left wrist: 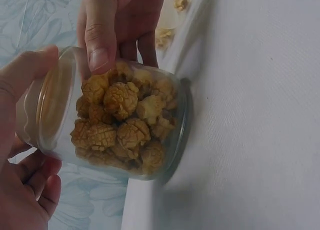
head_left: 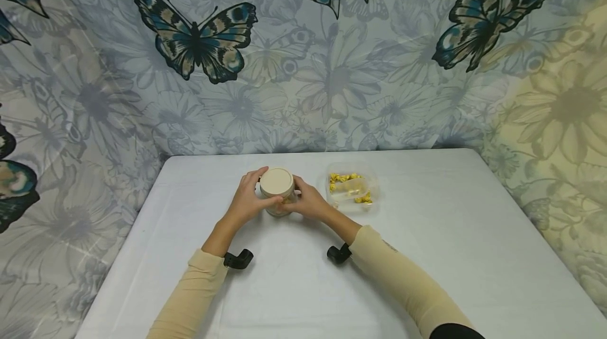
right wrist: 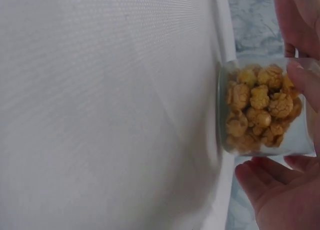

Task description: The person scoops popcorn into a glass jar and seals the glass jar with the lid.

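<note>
Jar (head_left: pixel 277 193) of caramel popcorn (left wrist: pixel 122 125) stands upright on white table (head_left: pixel 427 254), beige lid (head_left: pixel 277 182) on; left hand (head_left: pixel 248 199) curled round its left side, right hand (head_left: pixel 310 203) gripping the right; clear tray (head_left: pixel 353 189) with yellow pieces just beside, to the right.

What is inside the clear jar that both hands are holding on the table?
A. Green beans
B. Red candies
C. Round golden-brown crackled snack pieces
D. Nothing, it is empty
C: the left wrist view shows the jar partly filled with golden-brown snack pieces that have crackled surfaces, while the left hand and the right hand hold it from either side.
</note>
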{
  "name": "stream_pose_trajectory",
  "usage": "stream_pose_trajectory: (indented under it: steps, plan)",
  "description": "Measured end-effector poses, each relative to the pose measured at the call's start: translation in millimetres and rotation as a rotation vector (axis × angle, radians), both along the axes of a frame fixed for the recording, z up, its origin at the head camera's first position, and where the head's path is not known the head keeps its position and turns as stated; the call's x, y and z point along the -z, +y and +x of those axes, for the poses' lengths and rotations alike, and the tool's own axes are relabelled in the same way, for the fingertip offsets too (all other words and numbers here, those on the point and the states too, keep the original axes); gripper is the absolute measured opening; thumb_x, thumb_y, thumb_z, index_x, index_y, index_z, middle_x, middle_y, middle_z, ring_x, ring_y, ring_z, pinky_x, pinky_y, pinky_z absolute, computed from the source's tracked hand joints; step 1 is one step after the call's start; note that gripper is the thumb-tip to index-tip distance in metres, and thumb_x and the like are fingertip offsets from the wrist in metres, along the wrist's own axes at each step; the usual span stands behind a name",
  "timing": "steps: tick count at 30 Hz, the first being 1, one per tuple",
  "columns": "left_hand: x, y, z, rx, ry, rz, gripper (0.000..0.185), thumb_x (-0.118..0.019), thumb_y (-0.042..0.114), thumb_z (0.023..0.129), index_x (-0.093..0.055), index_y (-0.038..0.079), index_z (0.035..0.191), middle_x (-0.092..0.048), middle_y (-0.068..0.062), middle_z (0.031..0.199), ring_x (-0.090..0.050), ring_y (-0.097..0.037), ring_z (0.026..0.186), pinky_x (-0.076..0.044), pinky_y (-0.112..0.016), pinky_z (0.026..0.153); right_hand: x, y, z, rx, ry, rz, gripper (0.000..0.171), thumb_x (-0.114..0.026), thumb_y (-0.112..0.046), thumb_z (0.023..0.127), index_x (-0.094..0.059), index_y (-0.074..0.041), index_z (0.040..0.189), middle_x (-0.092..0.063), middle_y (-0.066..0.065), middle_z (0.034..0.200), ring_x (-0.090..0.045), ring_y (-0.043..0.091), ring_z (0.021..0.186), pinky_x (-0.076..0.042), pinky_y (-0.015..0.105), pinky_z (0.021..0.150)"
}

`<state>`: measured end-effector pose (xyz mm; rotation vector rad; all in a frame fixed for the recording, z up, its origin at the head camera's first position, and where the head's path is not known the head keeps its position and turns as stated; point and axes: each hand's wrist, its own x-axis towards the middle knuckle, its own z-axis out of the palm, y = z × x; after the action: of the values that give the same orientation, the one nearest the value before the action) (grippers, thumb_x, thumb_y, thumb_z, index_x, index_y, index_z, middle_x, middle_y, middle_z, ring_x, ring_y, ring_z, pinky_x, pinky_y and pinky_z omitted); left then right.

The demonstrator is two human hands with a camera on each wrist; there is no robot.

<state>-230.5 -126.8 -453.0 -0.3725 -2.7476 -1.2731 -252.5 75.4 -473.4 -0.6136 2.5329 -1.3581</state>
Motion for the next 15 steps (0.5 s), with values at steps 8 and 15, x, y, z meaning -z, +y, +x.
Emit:
stream_pose_trajectory:
  steps: [8,15]
  plan:
    - [-2.6,-2,2.6,0.006,-0.031,0.044,0.091,-0.081,0.030,0.079,-0.030,0.006,0.151,-0.043,-0.019,0.142,-0.043,-0.034,0.130,-0.043,-0.051,0.105,-14.1,15,5.2,-0.003,0.019,0.003,0.077,-0.079,-0.027,0.083,-0.041,-0.006,0.146,-0.052,0.015,0.143,-0.050,0.032,0.132,-0.049,0.046,0.103]
    - [2.4,-12,11.9,-0.026,-0.034,0.015,0.090,-0.078,0.037,0.083,-0.029,0.006,0.152,-0.037,-0.018,0.151,-0.035,-0.036,0.141,-0.035,-0.057,0.112,-25.7,31,14.2,0.008,0.069,0.067,0.069,-0.073,-0.028,0.088,-0.044,0.000,0.144,-0.049,0.017,0.146,-0.050,0.034,0.132,-0.049,0.046,0.103]
